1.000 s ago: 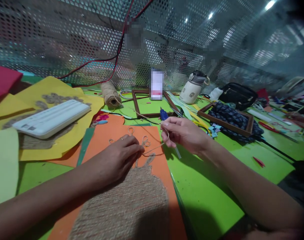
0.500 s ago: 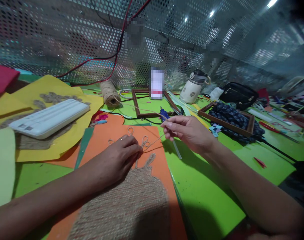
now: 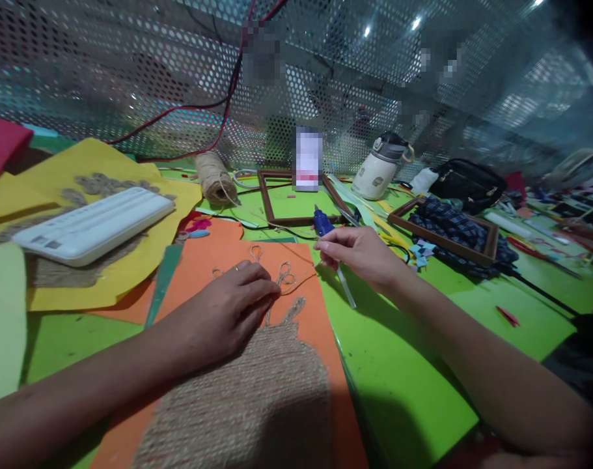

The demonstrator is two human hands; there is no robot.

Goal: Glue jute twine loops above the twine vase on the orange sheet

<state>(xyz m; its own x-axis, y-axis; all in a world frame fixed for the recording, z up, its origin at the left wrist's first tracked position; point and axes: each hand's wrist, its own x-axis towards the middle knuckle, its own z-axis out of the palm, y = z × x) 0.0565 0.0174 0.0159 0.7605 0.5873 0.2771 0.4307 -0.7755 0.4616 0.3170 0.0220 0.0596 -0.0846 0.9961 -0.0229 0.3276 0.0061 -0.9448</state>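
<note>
An orange card (image 3: 203, 260) lies in front of me, carrying a vase-like shape covered in rows of twine (image 3: 242, 397). Small twine loops (image 3: 287, 279) stand above that shape. My left hand (image 3: 237, 303) rests on the card with its fingers closed, the fingertips pressing the twine beside the loops. Off the card's right edge, my right hand (image 3: 357, 255) pinches the same twine strand (image 3: 303, 284), which curves loosely between the hands. Just behind my right hand lies a blue glue gun (image 3: 321, 220), and a clear glue stick (image 3: 346, 288) shows below the fingers.
Behind the card sits a twine spool (image 3: 215, 178). A white power bank (image 3: 96, 225) rests on yellow sheets (image 3: 179, 195) at left. Farther back are a wooden frame (image 3: 267, 202), a phone (image 3: 307, 159) and a bottle (image 3: 377, 170). Another frame (image 3: 491, 244) lies on dark cloth at right.
The strand between my hands has gone from straight to slack and curved. The length running from the spool has dropped from taut to low near the table. My hands stay nearly in place.
</note>
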